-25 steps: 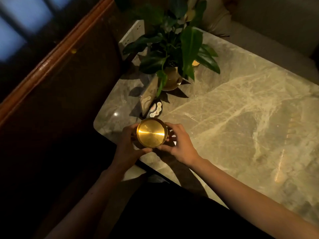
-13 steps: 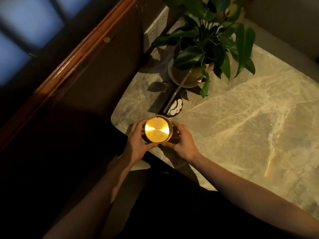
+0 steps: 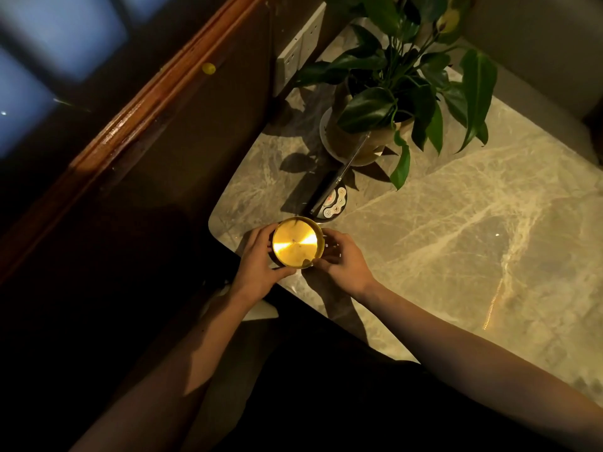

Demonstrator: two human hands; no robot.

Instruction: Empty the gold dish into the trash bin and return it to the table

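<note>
Here the gold dish [image 3: 296, 242] sits at the near left corner of the marble table [image 3: 456, 243], held between both of the person's bare hands. The left hand [image 3: 261, 265] wraps the dish's left side, fingers curled along the rim and thumb reaching under its near edge; the right hand [image 3: 342, 264] cups the right side, its fingers bent around the rim and thumb meeting the near edge just beside the left thumb. Both hands are thus closed on the dish. Whether the dish rests on the tabletop or is lifted slightly above it cannot be told from this view. The dish is round and shallow, its bright inner floor catching a band of light across the middle, with a few tiny dark specks near the centre and a small dark patch at the near rim. Just beyond the dish, on the table, lies a small dark round object [image 3: 332, 203] bearing pale button-like marks, with a thin flat panel [image 3: 339, 177] standing tilted against it and running up toward a potted plant [image 3: 391, 93]. The plant's pot [image 3: 352, 145] stands farther back near the table's left edge, broad green leaves spreading over it. A white wall socket plate [image 3: 298, 53] shows behind the plant, and a wooden rail [image 3: 156, 102] runs diagonally along the left. Both forearms enter from the bottom of the frame.
</note>
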